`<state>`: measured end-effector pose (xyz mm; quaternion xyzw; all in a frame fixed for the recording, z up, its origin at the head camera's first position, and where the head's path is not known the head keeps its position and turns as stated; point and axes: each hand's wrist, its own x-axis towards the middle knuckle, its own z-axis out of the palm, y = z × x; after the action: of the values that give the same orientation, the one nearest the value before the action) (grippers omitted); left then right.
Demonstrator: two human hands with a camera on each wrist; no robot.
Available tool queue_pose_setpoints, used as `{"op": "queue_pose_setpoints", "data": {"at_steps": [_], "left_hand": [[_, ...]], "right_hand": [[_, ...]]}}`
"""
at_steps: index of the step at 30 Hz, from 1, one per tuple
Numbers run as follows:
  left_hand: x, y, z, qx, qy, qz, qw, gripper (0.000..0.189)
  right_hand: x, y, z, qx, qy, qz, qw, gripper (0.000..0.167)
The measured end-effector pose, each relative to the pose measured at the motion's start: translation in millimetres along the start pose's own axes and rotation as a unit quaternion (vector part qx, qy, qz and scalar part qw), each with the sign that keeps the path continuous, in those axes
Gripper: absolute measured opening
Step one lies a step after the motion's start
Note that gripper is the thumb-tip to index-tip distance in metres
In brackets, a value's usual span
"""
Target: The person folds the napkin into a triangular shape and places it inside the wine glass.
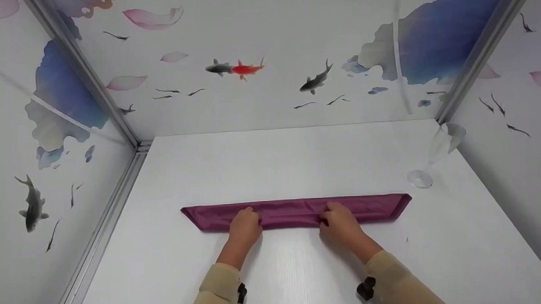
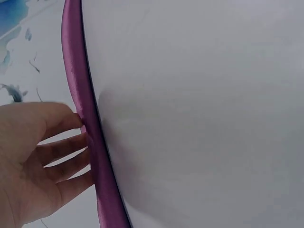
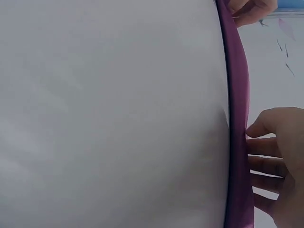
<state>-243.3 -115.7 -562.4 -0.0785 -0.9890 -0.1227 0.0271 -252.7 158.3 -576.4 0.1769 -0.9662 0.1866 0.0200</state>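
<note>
A shiny purple cloth napkin [image 1: 295,213], folded into a long narrow strip with slanted ends, lies across the white table. My left hand [image 1: 246,225] pinches its near edge left of the middle. Right of the middle, my right hand [image 1: 340,224] pinches the same edge. In the left wrist view, the thumb and fingertips of the left hand [image 2: 42,161] meet at the napkin [image 2: 88,109]. The right wrist view has the right hand [image 3: 282,164] gripping the napkin [image 3: 238,85] likewise, with part of the other hand at the top.
A clear stemmed glass [image 1: 441,144] stands at the table's right side, its round base beyond the napkin's right end. White walls [image 1: 269,102] printed with fish and petals enclose the table [image 1: 280,165] at the back and both sides. Metal rails [image 1: 92,72] run along the corners.
</note>
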Motion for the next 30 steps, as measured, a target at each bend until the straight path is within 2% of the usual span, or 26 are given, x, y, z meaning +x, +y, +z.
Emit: {"op": "queue_pose_setpoints", "data": {"at_steps": [4, 8, 15, 20, 25, 30], "left_hand": [[-5.6, -1.0, -2.6, -0.030, -0.030, 0.006, 0.9991, 0.015], [-10.0, -1.6, -0.7, -0.008, -0.029, 0.025, 0.9992, 0.020], [-9.8, 0.3, -2.0, 0.029, -0.039, 0.028, 0.9984, 0.022], [-5.2, -1.3, -5.5, 0.012, -0.052, 0.010, 0.9985, 0.017], [-1.1, -5.0, -6.5, -0.018, -0.027, 0.017, 0.9993, 0.015], [4.6, -4.9, -5.4, -0.011, -0.010, 0.014, 0.9998, 0.011]], "right_hand": [[-3.9, 0.6, 0.1, -0.007, 0.006, -0.039, 0.9992, 0.011], [-9.9, 1.1, 0.1, -0.019, 0.002, -0.053, 0.9984, 0.010], [-11.6, 1.1, -1.2, -0.009, 0.005, -0.043, 0.9990, 0.009], [-7.6, 2.4, -2.0, 0.013, 0.013, -0.024, 0.9995, 0.016], [-2.6, 0.9, -3.6, 0.007, 0.019, -0.016, 0.9997, 0.017], [2.3, -0.5, -4.2, -0.007, 0.011, 0.000, 0.9999, 0.014]]}}
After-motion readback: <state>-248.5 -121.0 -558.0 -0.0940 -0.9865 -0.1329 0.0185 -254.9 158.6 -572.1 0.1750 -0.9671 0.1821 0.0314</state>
